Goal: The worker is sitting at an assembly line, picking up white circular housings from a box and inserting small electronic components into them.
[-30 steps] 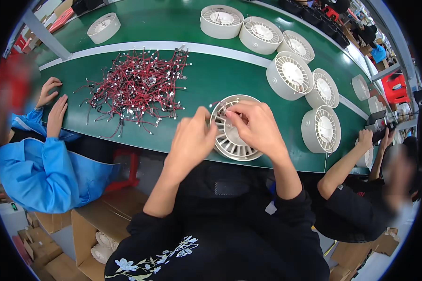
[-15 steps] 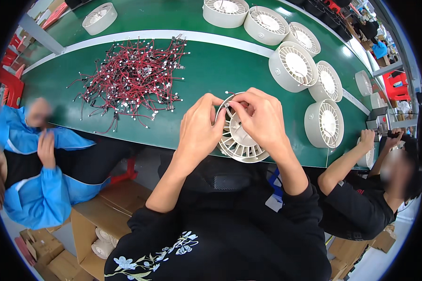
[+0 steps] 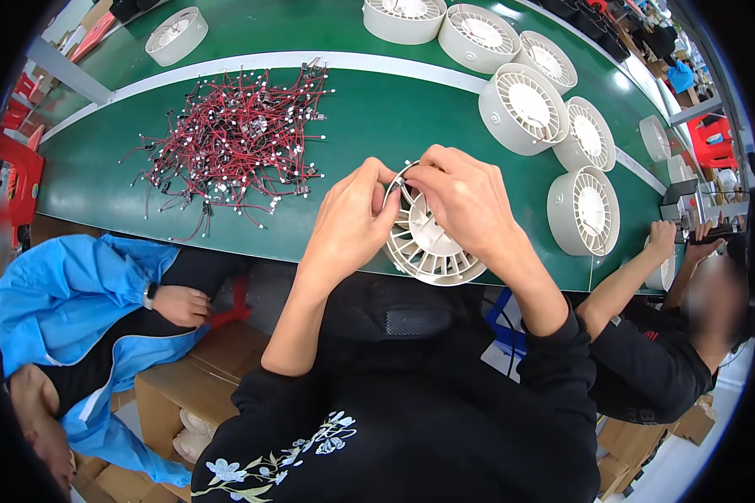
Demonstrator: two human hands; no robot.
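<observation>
Bright light, strong fisheye edge distortion

red plastic seat | blue-jacketed co-worker | cardboard box | black-clad co-worker

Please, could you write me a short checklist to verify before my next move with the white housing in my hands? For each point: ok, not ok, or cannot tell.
1. Both hands at the housing: ok; left hand and right hand meet at its far-left rim.
2. Part between the fingertips well seated: cannot tell; the fingers cover it.
3. Housing fully on the table: cannot tell; its near rim overlaps the table edge in this view.
4. Wires apart from the housing: ok; the pile lies to the left.
5. Co-worker's hand on the left clear of the housing: ok; it is below the table edge.
</observation>
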